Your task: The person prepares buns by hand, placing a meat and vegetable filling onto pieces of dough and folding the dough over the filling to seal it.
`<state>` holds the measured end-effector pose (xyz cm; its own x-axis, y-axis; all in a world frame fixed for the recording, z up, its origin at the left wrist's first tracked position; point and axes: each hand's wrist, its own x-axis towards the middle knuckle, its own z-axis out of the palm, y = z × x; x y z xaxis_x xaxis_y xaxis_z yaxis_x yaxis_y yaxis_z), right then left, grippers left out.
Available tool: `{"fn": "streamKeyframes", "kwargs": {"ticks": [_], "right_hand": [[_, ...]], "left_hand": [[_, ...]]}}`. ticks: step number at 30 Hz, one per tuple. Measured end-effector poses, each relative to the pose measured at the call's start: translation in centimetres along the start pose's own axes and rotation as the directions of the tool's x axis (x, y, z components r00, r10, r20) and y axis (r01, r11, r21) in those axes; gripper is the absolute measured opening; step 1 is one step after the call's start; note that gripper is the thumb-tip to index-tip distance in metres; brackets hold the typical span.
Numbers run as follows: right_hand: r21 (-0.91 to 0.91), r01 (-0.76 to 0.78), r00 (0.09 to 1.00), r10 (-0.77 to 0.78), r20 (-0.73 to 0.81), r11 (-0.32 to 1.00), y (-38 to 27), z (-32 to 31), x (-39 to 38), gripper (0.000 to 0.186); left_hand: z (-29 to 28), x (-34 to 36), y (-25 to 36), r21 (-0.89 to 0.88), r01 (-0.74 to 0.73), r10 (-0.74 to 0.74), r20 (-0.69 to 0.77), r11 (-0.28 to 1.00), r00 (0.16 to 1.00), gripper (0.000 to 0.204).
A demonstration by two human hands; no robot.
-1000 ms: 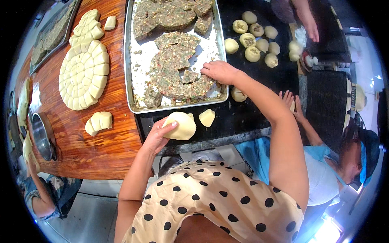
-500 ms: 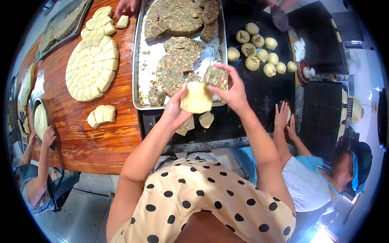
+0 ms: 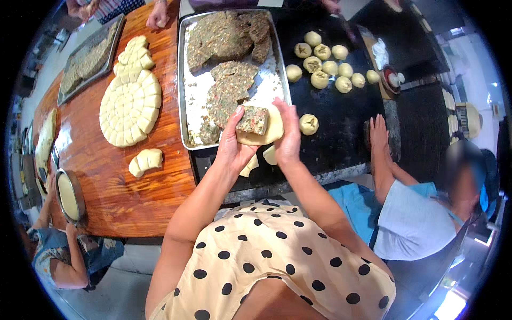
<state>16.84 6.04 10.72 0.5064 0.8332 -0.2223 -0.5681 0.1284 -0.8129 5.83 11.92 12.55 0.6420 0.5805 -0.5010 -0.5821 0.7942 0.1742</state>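
A flat round of pale dough [image 3: 274, 128] rests in my left hand [image 3: 232, 145], whose thumb lies against a square block of speckled greenish-brown filling [image 3: 253, 120] on top of the dough. My right hand [image 3: 288, 134] cups the dough's right edge with its fingers stretched along it. Beneath my hands, small cut dough pieces [image 3: 270, 155] lie partly covered on the black worktop. Just beyond my hands is a metal tray [image 3: 184, 109] with large slabs of the same filling [image 3: 230, 88]. One filled dough ball [image 3: 309, 124] sits right of my right hand.
Several filled dough balls [image 3: 330, 68] stand on the black worktop [image 3: 341, 136]. Cut dough rounds [image 3: 130, 109] and a loose dough chunk [image 3: 145, 162] lie on the wooden table [image 3: 173, 186]. A co-worker's hands [image 3: 378, 133] are at the right; another person handles a round pan [image 3: 80, 200] at left.
The filling block has passed from my right hand onto the dough in my left hand. My right hand has closed in on the dough's edge. A dough ball now shows beside it.
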Motion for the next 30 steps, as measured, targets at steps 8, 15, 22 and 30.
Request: {"fn": "streamKeyframes", "kwargs": {"ticks": [8, 15, 22, 30], "right_hand": [[-0.102, 0.036, 0.99, -0.05, -0.131, 0.994, -1.5, 2.9, -1.2, 0.039], [-0.161, 0.201, 0.959, -0.227, -0.167, 0.966, -1.8, 3.1, -2.3, 0.026], [-0.271, 0.17, 0.985, -0.174, 0.007, 0.948, -0.9, 0.1, -2.3, 0.031], [-0.625, 0.208, 0.973, -0.228, 0.049, 0.753, 2.1, -0.7, -0.5, 0.03]], "left_hand": [[1.4, -1.5, -2.7, 0.221, -0.18, 0.173, 0.052, 0.958, 0.984, 0.036], [2.7, -3.1, -3.9, 0.367, -0.281, 0.256, 0.118, 0.887, 0.96, 0.029], [0.6, -2.3, -3.6, 0.398, -0.205, 0.184, 0.091, 0.894, 0.979, 0.031], [0.1, -1.9, -3.0, 0.605, -0.019, 0.097, -0.096, 0.796, 0.991, 0.04]]}}
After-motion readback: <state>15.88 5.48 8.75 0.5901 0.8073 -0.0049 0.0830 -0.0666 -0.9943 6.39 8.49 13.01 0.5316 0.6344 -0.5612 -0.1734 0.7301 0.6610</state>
